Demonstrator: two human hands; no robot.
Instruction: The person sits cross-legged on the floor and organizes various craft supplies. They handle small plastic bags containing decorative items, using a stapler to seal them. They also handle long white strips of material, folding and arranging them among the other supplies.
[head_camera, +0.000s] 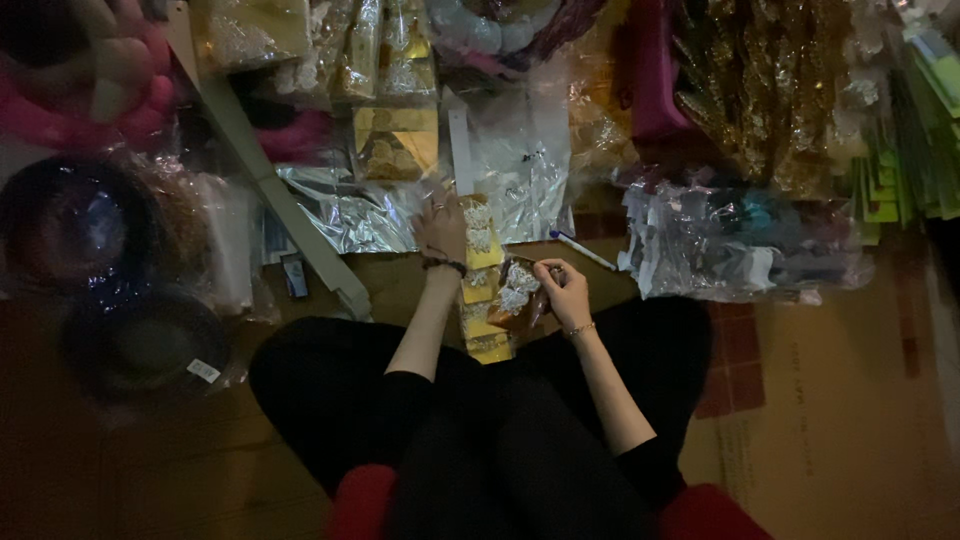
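Observation:
I sit cross-legged on the floor in black clothes. My left hand (443, 230), with a dark bead bracelet on its wrist, reaches forward and rests on a yellow card of white lace trim (482, 240) beside crinkled clear wrap (365, 215). My right hand (563, 290), wearing a thin bracelet, holds a small clear packet with a silvery ornament (519, 297) just above more yellow cards (486, 335) stacked between my knees.
A white pen (583, 250) lies right of the cards. Several clear bags of gold trim (395, 140) and silver pieces (730, 240) crowd the far side. Dark round bundles (90, 260) sit left; a cardboard sheet (850, 400) lies right. A long pale strip (270, 190) runs diagonally.

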